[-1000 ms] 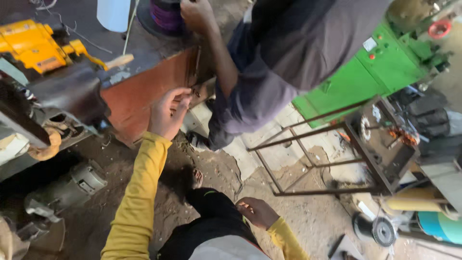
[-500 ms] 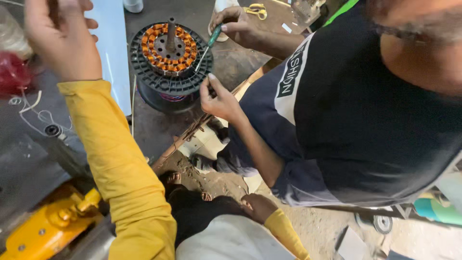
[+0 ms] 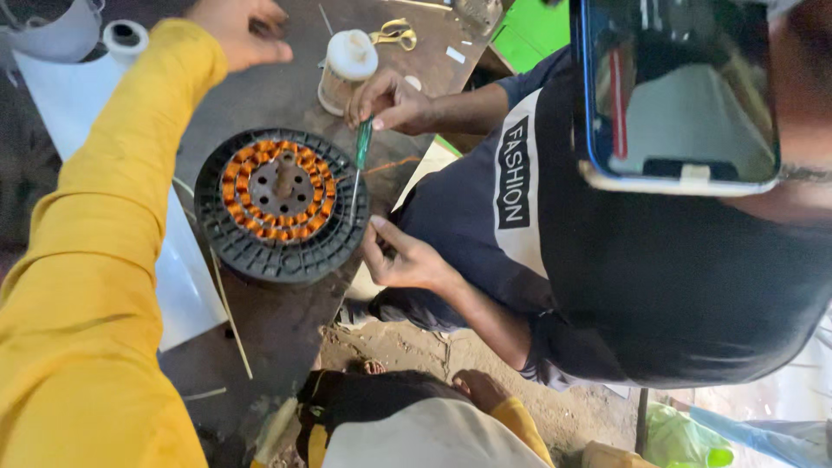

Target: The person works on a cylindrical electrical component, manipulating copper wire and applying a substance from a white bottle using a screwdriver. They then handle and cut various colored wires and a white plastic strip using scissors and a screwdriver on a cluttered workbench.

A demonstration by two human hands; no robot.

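A dark, worn metal bench (image 3: 277, 321) fills the view, with bare dirt floor below it. The person's left hand (image 3: 238, 30), on a yellow-sleeved arm, reaches out over the far part of the bench; its fingers are loosely curled and seem to hold nothing. The right hand (image 3: 479, 387) hangs low near the person's knee, mostly hidden, so whether it is curled or spread cannot be told.

Below and to the right of the left hand lies a round black motor stator (image 3: 282, 205) with a ring of copper windings, flat on the bench. A co-worker in a dark shirt holds a green-handled screwdriver (image 3: 360, 156) at the stator's rim with one hand (image 3: 390, 100); the co-worker's other hand (image 3: 403, 256) touches the stator's near edge. Just right of the left hand stand a white plastic bottle (image 3: 347, 69) and yellow scissors (image 3: 394, 35).
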